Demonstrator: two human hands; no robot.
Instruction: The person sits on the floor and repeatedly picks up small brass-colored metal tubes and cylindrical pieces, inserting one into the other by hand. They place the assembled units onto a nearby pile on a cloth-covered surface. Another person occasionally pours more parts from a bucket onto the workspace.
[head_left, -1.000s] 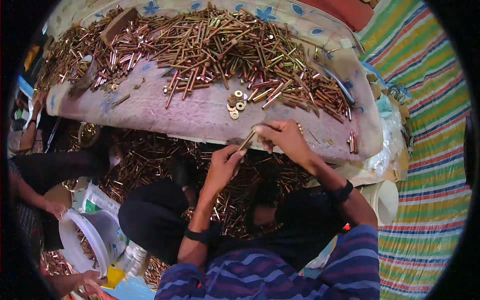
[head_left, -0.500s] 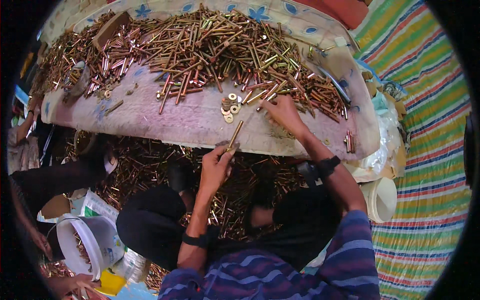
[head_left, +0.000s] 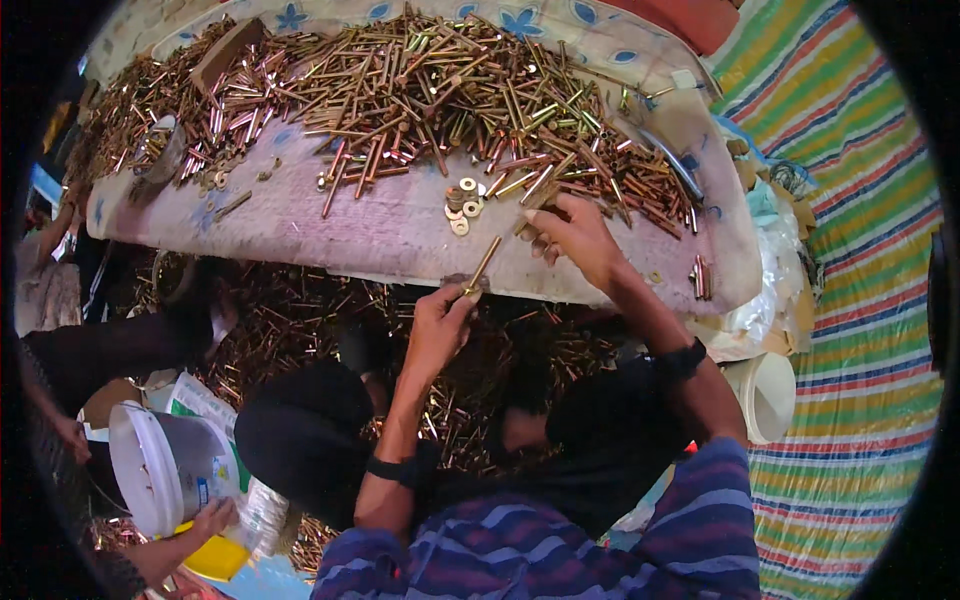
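My left hand (head_left: pixel 440 325) pinches a brass-coloured bolt (head_left: pixel 485 262) by its lower end, its shaft slanting up past the table's front edge. Just to its right, my right hand (head_left: pixel 585 240) is over the tabletop with thumb and fingertips pressed together. A small dark piece seems to show at those fingertips, too unclear to name. A little cluster of flat washers (head_left: pixel 470 209) lies between my hands and the heap of bolts (head_left: pixel 440 90) behind them.
The cloth-covered table (head_left: pixel 300 230) has a metal bar (head_left: pixel 675 165) at its right. More bolts (head_left: pixel 290 330) lie below it. A white bucket (head_left: pixel 145 470) leans at lower left, near another person's hand (head_left: pixel 213 517). Another white bucket (head_left: pixel 770 400) stands right, beside striped sheeting (head_left: pixel 840 300).
My right hand has drawn back from the heap's near edge, rightward and toward me. My left hand with the bolt has shifted slightly right. The other person's hand has moved up beside the bucket.
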